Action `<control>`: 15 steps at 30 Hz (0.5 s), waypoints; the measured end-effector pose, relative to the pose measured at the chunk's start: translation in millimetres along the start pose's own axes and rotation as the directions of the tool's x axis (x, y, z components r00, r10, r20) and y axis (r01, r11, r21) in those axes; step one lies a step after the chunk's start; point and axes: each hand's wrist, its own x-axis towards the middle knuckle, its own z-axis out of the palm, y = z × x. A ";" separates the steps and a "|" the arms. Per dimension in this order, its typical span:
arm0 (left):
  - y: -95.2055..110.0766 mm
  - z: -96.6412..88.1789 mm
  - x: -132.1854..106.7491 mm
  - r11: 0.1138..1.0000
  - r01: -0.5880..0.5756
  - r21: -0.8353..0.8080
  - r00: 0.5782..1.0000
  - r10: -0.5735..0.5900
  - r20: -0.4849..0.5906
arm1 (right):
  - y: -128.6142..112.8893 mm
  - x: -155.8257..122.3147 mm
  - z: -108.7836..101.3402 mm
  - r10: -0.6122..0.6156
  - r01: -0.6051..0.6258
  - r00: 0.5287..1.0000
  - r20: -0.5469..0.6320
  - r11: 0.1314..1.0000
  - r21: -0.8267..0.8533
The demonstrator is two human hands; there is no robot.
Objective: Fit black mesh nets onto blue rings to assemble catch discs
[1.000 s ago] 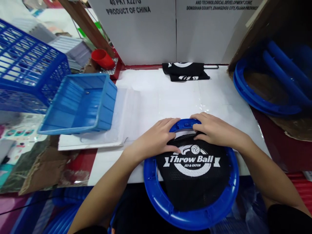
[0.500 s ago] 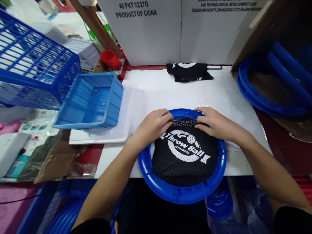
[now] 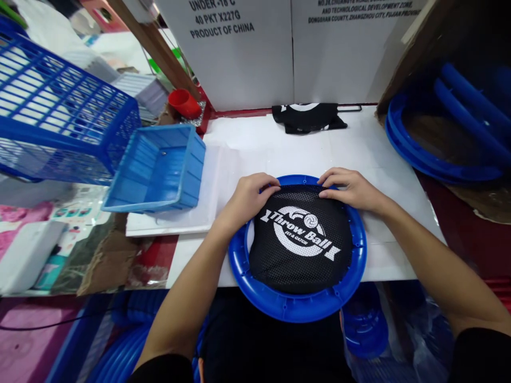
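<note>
A blue plastic ring [image 3: 297, 310] lies at the table's front edge, its near part jutting over the edge. Inside it is a black mesh net [image 3: 299, 274] printed in white with "Throw Ball". My left hand [image 3: 252, 196] pinches the net's far edge at the upper left, against the ring. At the upper right my right hand [image 3: 351, 187] has thumb and fingers closed on the same edge, beside the rim. Another piece of folded black mesh [image 3: 309, 119], with a thin metal wire frame [image 3: 351, 108] sticking out, rests at the back of the table.
A light-blue bin [image 3: 155, 170] sits on a white board [image 3: 167, 226] to the left, beside a blue basket [image 3: 67, 101]. A red cup [image 3: 186, 103] stands behind. More blue rings [image 3: 435, 165] are stacked at right. Printed white cartons [image 3: 255, 58] wall off the back.
The net's far edge now lies flatter and closer to the far rim of the ring. Both hands have shifted slightly along with it. The camera view has moved a little.
</note>
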 end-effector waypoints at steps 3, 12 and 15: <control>-1.4 2.5 2.8 1.000 0.028 -0.003 1.000 -0.028 0.003 | 1.3 1.9 1.9 -0.019 0.019 0.999 0.029 1.000 -0.001; 1.4 -9.5 13.1 0.999 0.045 -0.028 0.983 -0.039 0.179 | 0.7 -3.9 4.3 0.067 -0.067 0.998 0.020 0.998 0.004; -0.9 -18.4 20.8 0.991 0.105 -0.086 0.957 -0.077 0.279 | -0.4 -3.8 5.3 0.068 -0.071 0.996 0.058 0.997 0.043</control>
